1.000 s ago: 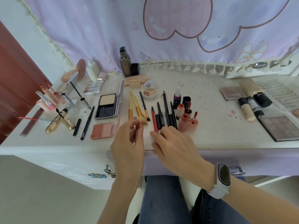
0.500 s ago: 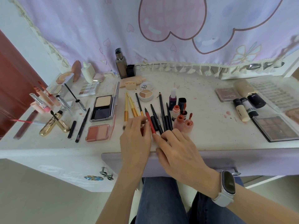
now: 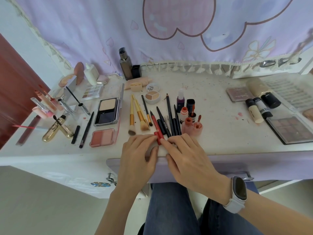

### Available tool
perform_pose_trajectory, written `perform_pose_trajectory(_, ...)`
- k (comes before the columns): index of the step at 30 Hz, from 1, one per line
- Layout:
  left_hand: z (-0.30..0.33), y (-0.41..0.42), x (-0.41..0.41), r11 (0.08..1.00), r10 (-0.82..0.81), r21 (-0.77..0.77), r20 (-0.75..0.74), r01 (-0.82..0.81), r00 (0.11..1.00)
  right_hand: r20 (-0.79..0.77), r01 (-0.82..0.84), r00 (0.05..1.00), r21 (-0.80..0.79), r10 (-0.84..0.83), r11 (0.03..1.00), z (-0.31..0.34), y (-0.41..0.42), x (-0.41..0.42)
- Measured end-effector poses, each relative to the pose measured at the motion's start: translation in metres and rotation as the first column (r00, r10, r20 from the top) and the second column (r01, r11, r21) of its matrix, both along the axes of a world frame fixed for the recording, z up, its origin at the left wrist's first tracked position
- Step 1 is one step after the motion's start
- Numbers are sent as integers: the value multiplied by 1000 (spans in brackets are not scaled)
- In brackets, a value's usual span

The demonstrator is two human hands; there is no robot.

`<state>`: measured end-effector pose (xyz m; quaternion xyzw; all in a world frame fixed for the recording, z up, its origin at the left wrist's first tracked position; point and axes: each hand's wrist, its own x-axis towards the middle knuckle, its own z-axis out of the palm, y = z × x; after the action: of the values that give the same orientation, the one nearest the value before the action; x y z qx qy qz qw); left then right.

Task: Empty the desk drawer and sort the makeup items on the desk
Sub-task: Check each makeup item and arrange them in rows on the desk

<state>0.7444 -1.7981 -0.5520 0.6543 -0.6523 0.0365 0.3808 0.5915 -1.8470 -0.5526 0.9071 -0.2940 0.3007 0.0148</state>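
Note:
A short red stick (image 3: 155, 135) lies beside a long red liner (image 3: 156, 126) near the white desk's (image 3: 220, 143) front edge. The fingertips of my left hand (image 3: 137, 155) touch the short stick's near end; its thumb rests apart on the desk edge. My right hand (image 3: 184, 155) lies flat over the near ends of a row of dark pencils (image 3: 171, 119), index finger against the red liner. Neither hand grips anything. Three gold-handled brushes (image 3: 138, 114) lie left of the liner. The lavender drawer front (image 3: 220, 168) sits under the desk edge.
Small lip tint bottles (image 3: 188, 122) stand right of the pencils. A blush compact (image 3: 102, 137), powder compact (image 3: 107, 110) and gold mascara (image 3: 54, 129) lie left. Eyeshadow palette (image 3: 291, 129) and foundation tubes (image 3: 255, 110) sit far right. A curtain (image 3: 152, 31) hangs behind.
My left hand carried the short red stick forward and laid it beside the red liner. My right hand slid slightly left along the pencil ends. The camera tilted a little.

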Motion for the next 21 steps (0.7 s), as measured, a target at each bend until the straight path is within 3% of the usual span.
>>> perform_pose_trajectory(9, 5, -11, 3, 995, -8, 100, 13, 6, 1000, 8, -59, 998, 1, 59, 998, -2, -1, -7)
perform_pose_trajectory(13, 6, -14, 1, 994, -17, 107, 87, 7, 996, -48, -86, 995, -40, 84, 996, -2, -3, -17)
perform_pose_trajectory(21, 11, -19, -5, 987, 85, 119, 185, -108, 979, -109, -120, 987, -51, 114, 991, -5, -5, -31)
